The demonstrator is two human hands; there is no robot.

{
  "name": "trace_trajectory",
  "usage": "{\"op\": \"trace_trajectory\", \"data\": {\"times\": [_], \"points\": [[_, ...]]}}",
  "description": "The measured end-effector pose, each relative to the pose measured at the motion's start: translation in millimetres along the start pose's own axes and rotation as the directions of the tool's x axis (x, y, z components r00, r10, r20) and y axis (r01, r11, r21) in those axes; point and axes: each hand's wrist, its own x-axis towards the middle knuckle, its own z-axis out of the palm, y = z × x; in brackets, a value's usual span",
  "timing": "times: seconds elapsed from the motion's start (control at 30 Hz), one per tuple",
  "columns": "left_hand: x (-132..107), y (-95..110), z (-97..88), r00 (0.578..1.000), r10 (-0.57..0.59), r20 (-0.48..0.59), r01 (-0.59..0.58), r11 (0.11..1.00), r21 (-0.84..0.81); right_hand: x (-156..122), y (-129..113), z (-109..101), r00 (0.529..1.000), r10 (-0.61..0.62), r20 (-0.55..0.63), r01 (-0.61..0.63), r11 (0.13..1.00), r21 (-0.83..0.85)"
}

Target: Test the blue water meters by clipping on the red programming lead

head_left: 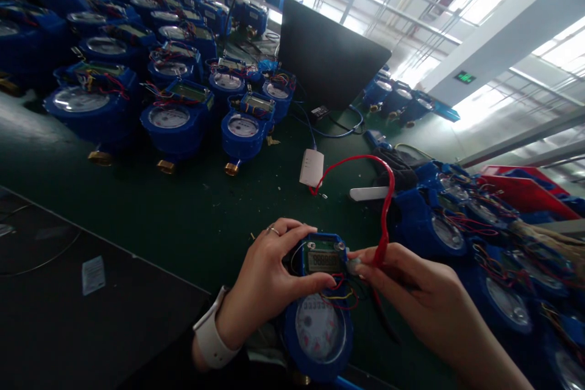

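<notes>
A blue water meter with a round dial lies at the front of the green table, its small digital display lit with digits. Around the display housing my left hand is closed, thumb and fingers on either side. My right hand pinches a small pale connector against the housing's right edge. A red cable runs from this hand in an arc to a small white box. Thin red and yellow wires show between display and dial. The connector's tip is hidden by my fingers.
Rows of similar blue meters with brass fittings stand at the left. More meters crowd the right side, near a red bin. A dark laptop or screen stands behind the white box. The table's front edge runs diagonally at left.
</notes>
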Motion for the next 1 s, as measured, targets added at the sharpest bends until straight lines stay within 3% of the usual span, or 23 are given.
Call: {"op": "trace_trajectory", "data": {"times": [0.5, 1.0], "points": [[0.9, 0.6, 2.6, 1.0, 0.007, 0.004, -0.007, 1.0, 0.021, 4.5, -12.8, -3.5, 0.997, -0.058, 0.054, 0.061, 0.996, -0.063], [2.5, 0.7, 2.3, 1.0, 0.011, 0.005, -0.011, 1.0, 0.027, 8.4, -14.1, -0.7, 0.998, -0.058, 0.007, 0.058, 0.998, -0.017]]}}
